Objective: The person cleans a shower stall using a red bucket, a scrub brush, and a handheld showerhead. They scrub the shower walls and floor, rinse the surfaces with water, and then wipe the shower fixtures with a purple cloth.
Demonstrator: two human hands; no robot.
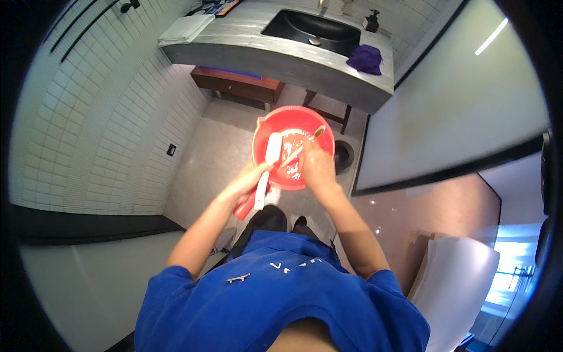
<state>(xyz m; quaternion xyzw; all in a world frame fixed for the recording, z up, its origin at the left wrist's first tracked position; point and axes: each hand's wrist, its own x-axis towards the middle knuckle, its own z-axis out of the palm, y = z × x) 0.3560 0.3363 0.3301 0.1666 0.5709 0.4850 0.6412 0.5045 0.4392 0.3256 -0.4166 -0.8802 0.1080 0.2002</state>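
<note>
A red plastic basin (293, 113) with a pouring lip is in front of me, with shiny wet patches inside it. My left hand (248, 178) grips a white long-handled brush (273, 147), its head over the basin. A red handle (245, 207) also passes under this hand; it seems to belong to the basin. My right hand (318, 166) is over the basin's right side. It appears closed around a thin pale stick-like tool (294, 155), whose far end looks oval and yellowish. The fingers are blurred by glare, so the exact grip is hidden.
A grey stone counter (246, 26) holds a black sink (312, 28), a folded white towel (187, 30), a purple cloth (366, 59) and a soap dispenser (372, 22). Below are a wooden drawer unit (233, 88) and stool (327, 110). A black bin (344, 157) and glass panel (448, 97) stand right.
</note>
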